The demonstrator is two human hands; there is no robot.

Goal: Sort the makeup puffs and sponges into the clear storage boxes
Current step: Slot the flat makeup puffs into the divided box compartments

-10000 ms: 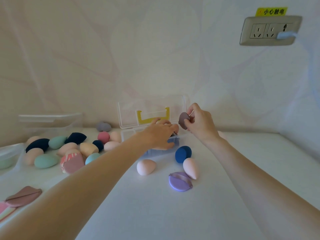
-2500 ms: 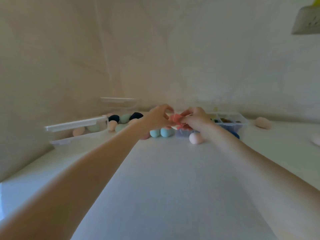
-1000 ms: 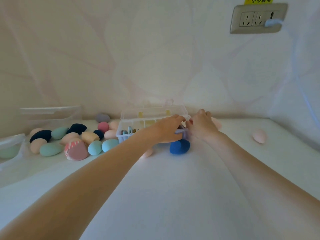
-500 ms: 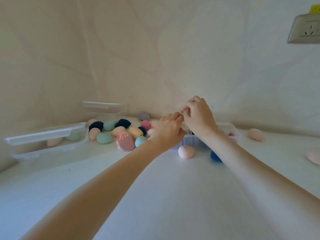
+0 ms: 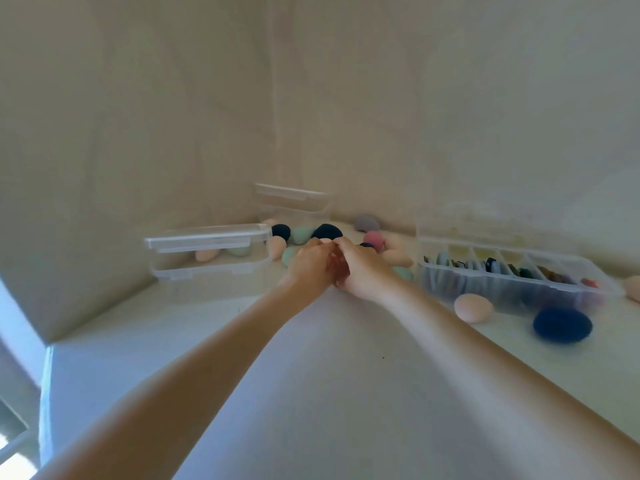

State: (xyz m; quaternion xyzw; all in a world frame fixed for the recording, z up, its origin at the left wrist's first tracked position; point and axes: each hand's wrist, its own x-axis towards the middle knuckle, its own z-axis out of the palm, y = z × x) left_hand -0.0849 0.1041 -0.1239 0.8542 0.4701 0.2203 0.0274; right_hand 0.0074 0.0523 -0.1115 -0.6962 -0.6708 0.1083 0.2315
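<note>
Carefully: your left hand [image 5: 310,268] and right hand [image 5: 360,270] meet over the sponges [image 5: 301,235], grip unclear; a hasty scoop could roll them off, away from the box [image 5: 516,278].

Dim, soft, motion-blurred; wide-angle edge distortion.

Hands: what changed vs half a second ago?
Both hands moved left, off the divided box and down into the loose sponge pile. Left hand and right hand meet there; what the fingers hold is hidden. Boxes and sponges look unmoved.
</note>
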